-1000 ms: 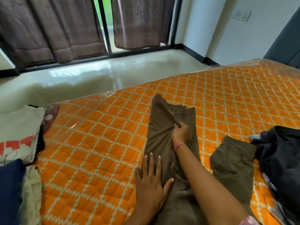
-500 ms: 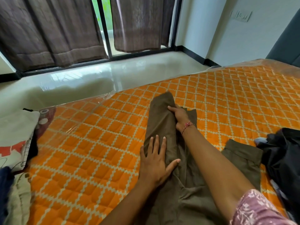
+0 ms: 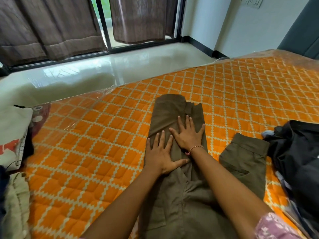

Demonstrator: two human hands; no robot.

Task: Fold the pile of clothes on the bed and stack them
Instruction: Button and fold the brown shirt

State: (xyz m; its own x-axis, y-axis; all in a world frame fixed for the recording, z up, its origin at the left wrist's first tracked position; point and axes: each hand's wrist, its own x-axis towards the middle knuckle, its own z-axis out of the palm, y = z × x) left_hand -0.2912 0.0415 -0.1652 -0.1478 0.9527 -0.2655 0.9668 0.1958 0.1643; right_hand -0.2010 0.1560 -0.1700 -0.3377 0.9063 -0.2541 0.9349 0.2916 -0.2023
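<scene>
Olive-brown trousers [image 3: 174, 169] lie lengthwise, partly folded, in the middle of the orange quilted bed [image 3: 86, 152]. Both hands press flat on them, fingers straight and spread: the left hand [image 3: 160, 156] nearer, the right hand [image 3: 188, 135] just beyond. A dark clothes pile [image 3: 296, 152] sits at right, lighter garments [image 3: 13, 135] at left.

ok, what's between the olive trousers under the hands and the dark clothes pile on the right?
In the head view, another olive garment lies on the orange mattress between the trousers and the dark pile, with strips of mattress showing on either side.
</scene>
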